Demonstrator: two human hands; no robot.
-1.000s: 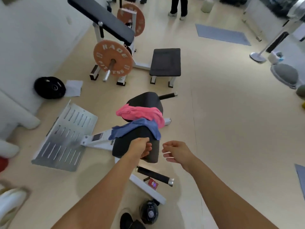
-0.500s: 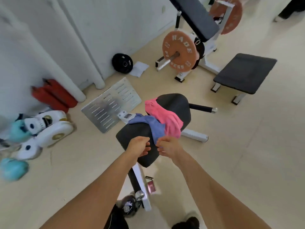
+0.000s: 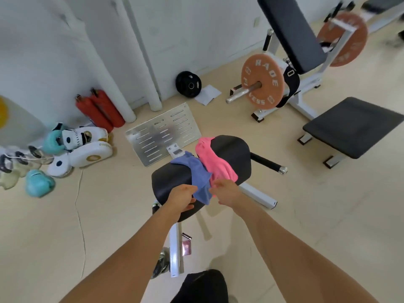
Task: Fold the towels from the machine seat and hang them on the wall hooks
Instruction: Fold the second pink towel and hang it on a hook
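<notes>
2 towels lie draped over the black padded machine seat (image 3: 231, 154): a blue towel (image 3: 197, 171) on the left and a pink towel (image 3: 215, 164) on the right, overlapping in the middle. The blue towel's lower end hangs off the near edge of the seat, between both hands.

The left hand (image 3: 182, 197) is at the near edge of the seat, fingers curled, touching the left edge of the blue towel's hanging corner; whether it actually grips the cloth cannot be told. The right hand (image 3: 226, 191) sits at the lower end of the pink towel, just beside the blue one, fingers bent toward the cloth; its hold is also unclear.

A slotted metal footplate (image 3: 162, 133) lies on the floor beyond the seat, touching the machine's white frame (image 3: 259, 196). Against the wall at left stand 2 red cylinders (image 3: 99, 109), with white pads (image 3: 90, 153) and teal boxing gloves (image 3: 39, 182) scattered nearby. A black weight plate (image 3: 188, 84) leans on the wall beside a sheet of paper (image 3: 207, 95). At right, a bench machine carries an orange plate (image 3: 262, 80), and a low black bench (image 3: 352, 125) stands well apart from the seat, with open beige floor between them.
</notes>
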